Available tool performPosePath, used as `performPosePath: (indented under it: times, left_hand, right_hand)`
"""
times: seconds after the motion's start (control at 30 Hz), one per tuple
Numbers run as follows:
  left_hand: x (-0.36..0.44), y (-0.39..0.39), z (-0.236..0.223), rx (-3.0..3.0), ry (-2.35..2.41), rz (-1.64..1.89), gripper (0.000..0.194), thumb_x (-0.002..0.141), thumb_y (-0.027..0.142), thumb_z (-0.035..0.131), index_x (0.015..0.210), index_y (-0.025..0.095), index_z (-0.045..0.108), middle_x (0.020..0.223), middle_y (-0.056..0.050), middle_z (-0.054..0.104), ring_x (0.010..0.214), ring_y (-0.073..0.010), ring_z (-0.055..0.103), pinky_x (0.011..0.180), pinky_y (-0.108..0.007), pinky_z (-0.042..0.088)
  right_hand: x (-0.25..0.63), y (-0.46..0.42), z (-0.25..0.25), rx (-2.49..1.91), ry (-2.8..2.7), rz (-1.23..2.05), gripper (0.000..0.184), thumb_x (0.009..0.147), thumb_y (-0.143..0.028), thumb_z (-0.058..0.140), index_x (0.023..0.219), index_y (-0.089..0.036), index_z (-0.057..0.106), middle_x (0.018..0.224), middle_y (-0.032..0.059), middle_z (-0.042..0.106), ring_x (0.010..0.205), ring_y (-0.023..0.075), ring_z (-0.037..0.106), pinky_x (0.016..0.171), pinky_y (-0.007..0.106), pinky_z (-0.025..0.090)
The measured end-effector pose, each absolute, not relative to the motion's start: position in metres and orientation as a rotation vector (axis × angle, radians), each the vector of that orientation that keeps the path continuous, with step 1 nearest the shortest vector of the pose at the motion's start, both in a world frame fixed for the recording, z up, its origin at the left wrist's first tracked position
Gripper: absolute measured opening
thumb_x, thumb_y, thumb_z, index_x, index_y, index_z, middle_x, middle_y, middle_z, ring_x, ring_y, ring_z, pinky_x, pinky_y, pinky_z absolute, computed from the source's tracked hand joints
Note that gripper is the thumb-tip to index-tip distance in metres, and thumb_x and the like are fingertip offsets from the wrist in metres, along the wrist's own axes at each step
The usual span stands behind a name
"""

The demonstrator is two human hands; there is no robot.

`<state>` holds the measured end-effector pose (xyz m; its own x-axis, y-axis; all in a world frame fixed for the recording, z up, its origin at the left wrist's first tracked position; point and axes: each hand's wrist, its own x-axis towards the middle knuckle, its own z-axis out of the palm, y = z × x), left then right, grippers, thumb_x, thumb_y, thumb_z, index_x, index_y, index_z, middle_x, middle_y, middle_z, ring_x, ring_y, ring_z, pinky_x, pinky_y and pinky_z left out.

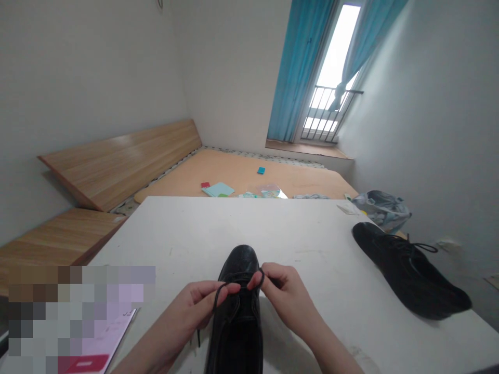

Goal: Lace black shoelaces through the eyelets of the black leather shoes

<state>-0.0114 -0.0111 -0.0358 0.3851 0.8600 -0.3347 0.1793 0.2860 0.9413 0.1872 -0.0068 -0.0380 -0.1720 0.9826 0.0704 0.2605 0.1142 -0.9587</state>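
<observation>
Pinching a thin black shoelace (217, 297), the left hand (197, 309) and the right hand (283, 293) both have their fingers clenched on it, one on each side, just above the laced top of a glossy black leather lace-up shoe (237, 332). That one shoe sits between the two hands, toe pointing away, on a white table (187, 234). A second black leather shoe (405, 270) lies well apart to the right, near the table's edge, its own lace trailing loose.
</observation>
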Motion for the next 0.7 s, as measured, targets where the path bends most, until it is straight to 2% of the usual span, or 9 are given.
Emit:
performPosePath:
  times: [0.07,0.13,0.23,0.33,0.4,0.57,0.7]
  left_hand:
    - [-0.006,-0.013,-0.041,1.26,1.077,0.698,0.048,0.08,0.06,0.061,0.096,0.018,0.077,0.068,-0.003,0.065,0.065,-0.0167,0.051,0.062,-0.027,0.044]
    - [-0.002,-0.014,-0.043,1.403,1.081,0.75,0.041,0.081,0.054,0.061,0.095,0.019,0.077,0.072,-0.004,0.066,0.07,-0.0191,0.055,0.065,-0.029,0.046]
    - [0.004,-0.014,-0.041,1.738,1.115,0.753,0.028,0.086,0.04,0.056,0.09,0.02,0.074,0.071,-0.002,0.062,0.067,-0.0168,0.055,0.062,-0.026,0.043]
    - [0.008,-0.015,-0.037,2.013,1.132,0.729,0.018,0.085,0.022,0.052,0.081,0.021,0.07,0.075,0.0,0.061,0.07,-0.0147,0.057,0.062,-0.024,0.041]
    - [0.009,-0.016,-0.037,2.095,1.139,0.753,0.018,0.083,0.016,0.051,0.083,0.022,0.068,0.082,0.0,0.061,0.073,-0.0141,0.059,0.064,-0.023,0.043]
    - [0.007,-0.017,-0.048,2.201,1.111,0.96,0.023,0.088,0.018,0.048,0.092,0.023,0.07,0.09,-0.003,0.057,0.071,-0.0136,0.057,0.064,-0.024,0.045]
    - [0.008,-0.015,-0.044,2.137,1.075,0.972,0.018,0.082,0.012,0.051,0.088,0.022,0.065,0.092,-0.003,0.058,0.083,-0.0161,0.061,0.071,-0.026,0.047]
  right_hand:
    - [0.188,-0.006,-0.036,-1.14,-1.505,1.429,0.045,0.082,-0.056,0.064,0.065,-0.016,0.075,0.055,-0.0001,0.056,0.056,0.0132,0.046,0.057,0.026,0.036]
    - [0.189,-0.005,-0.035,-1.073,-1.503,1.57,0.047,0.077,-0.06,0.067,0.066,-0.015,0.075,0.054,-0.001,0.055,0.056,0.0128,0.045,0.058,0.027,0.036]
    - [0.19,-0.002,-0.03,-0.986,-1.579,1.686,0.045,0.075,-0.059,0.07,0.067,-0.015,0.075,0.061,-0.0003,0.059,0.063,0.0141,0.047,0.063,0.028,0.037]
    - [0.193,0.004,-0.024,-0.983,-1.647,1.74,0.042,0.073,-0.055,0.074,0.06,-0.015,0.071,0.06,-0.0025,0.055,0.062,0.0127,0.044,0.06,0.027,0.034]
    - [0.193,0.008,-0.021,-1.024,-1.652,1.76,0.039,0.069,-0.049,0.079,0.054,-0.015,0.067,0.056,-0.0047,0.049,0.058,0.0106,0.039,0.056,0.025,0.029]
    - [0.192,0.012,-0.024,-1.126,-1.569,1.821,0.033,0.064,-0.042,0.083,0.057,-0.014,0.068,0.054,-0.0065,0.048,0.054,0.0073,0.032,0.051,0.024,0.021]
    - [0.192,0.009,-0.026,-1.221,-1.548,1.772,0.033,0.061,-0.04,0.084,0.054,-0.015,0.064,0.048,-0.0082,0.041,0.051,0.0064,0.027,0.048,0.024,0.017]
